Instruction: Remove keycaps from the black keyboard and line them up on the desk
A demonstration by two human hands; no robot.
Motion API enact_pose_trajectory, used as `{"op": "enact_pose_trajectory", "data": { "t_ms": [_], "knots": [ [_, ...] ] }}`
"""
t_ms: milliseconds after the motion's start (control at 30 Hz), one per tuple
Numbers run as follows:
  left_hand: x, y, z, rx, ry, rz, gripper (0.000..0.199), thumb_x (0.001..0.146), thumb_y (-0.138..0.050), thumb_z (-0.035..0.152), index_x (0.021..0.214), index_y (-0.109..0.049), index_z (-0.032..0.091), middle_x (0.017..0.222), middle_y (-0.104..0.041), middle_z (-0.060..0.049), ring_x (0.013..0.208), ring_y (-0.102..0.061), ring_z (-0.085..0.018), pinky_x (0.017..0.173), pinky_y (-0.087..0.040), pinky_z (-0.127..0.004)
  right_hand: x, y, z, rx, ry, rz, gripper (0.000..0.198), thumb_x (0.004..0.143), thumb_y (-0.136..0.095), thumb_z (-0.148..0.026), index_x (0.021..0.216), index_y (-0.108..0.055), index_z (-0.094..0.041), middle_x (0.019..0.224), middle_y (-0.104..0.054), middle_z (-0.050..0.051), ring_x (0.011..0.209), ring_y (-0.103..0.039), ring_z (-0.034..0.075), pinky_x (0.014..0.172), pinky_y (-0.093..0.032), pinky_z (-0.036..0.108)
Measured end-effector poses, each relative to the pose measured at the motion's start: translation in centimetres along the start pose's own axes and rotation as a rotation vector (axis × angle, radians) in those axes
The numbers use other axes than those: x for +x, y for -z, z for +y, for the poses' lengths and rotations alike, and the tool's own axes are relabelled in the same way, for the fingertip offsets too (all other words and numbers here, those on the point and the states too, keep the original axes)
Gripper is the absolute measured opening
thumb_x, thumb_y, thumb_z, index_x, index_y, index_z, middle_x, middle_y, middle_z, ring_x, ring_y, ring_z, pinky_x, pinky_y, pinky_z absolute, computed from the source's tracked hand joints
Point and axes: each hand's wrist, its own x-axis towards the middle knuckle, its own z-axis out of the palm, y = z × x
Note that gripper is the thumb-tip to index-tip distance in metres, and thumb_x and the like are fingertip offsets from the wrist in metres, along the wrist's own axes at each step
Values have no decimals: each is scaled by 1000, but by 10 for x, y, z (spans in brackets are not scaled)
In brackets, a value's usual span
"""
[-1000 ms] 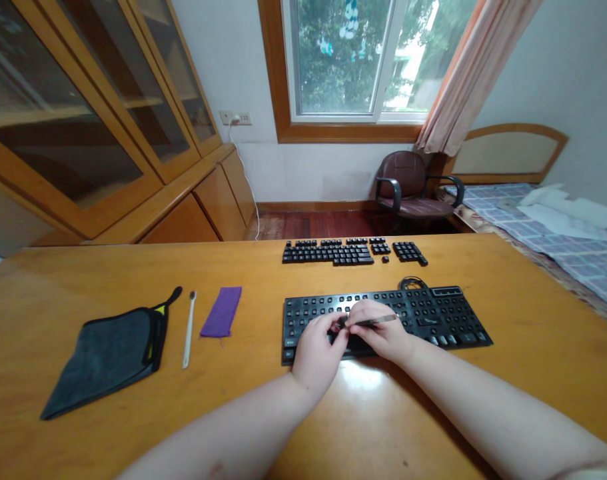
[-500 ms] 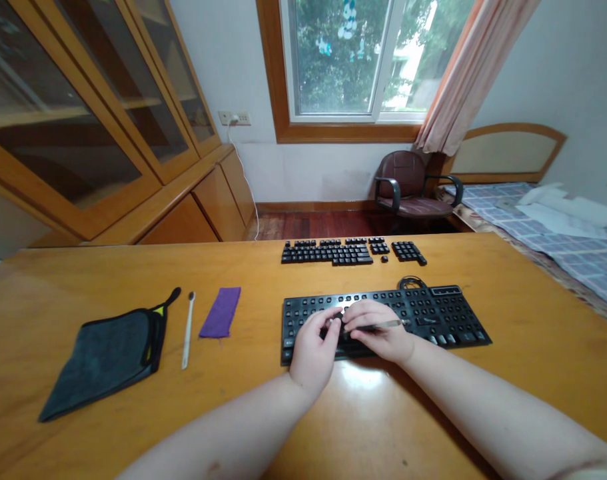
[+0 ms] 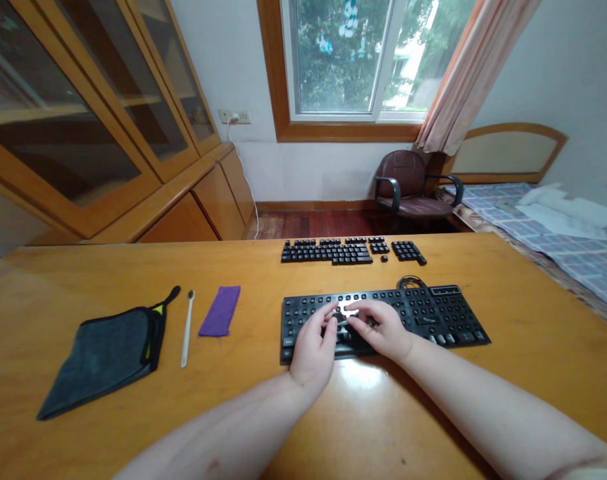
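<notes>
The black keyboard (image 3: 448, 320) lies on the desk, many of its keycaps off and small switches bared. Over its left half, my left hand (image 3: 314, 350) pinches a small black keycap (image 3: 339, 317) between thumb and fingers. Facing it from the right, my right hand (image 3: 384, 330) is closed, thumb near the index finger. A thin metal tool seems to be in that hand; its shaft is mostly hidden, and only a pale tip shows by the keycap. Both hands sit just above the keyboard, fingertips almost meeting.
Behind the keyboard, rows of loose black keycaps (image 3: 353, 255) stand near the desk's far edge, with a coiled cable (image 3: 412, 283) before them. To the left lie a purple cloth (image 3: 220, 311), a white toothbrush (image 3: 186, 337) and a folded grey cloth (image 3: 103, 357).
The thin metal tool pointed out to the right of my right hand; now its shaft is hidden. The right fingers have opened a little and drawn slightly right. My left hand has hardly moved.
</notes>
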Motion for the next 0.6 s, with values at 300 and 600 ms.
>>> {"op": "enact_pose_trajectory", "data": {
  "t_ms": [300, 600],
  "knots": [
    [1, -1, 2, -16, 0, -37, 28, 89, -44, 25, 113, -56, 20, 110, -64, -7, 96, -61, -17, 86, -47, -31, 3, -2, -4, -132, 19, -114, 24, 85, -55, -36, 97, -64, -16, 53, -56, -2, 48, -51, 10, 53, -40, 21],
    [-4, 0, 1, 96, -54, -82, 42, 89, -43, 30, 130, -42, 20, 117, -60, -8, 96, -59, -18, 91, -45, -37, 17, 13, -5, -126, -175, 17, 23, 80, -59, -36, 92, -64, -18, 53, -52, -4, 46, -46, 9, 48, -38, 21]
  ]
}}
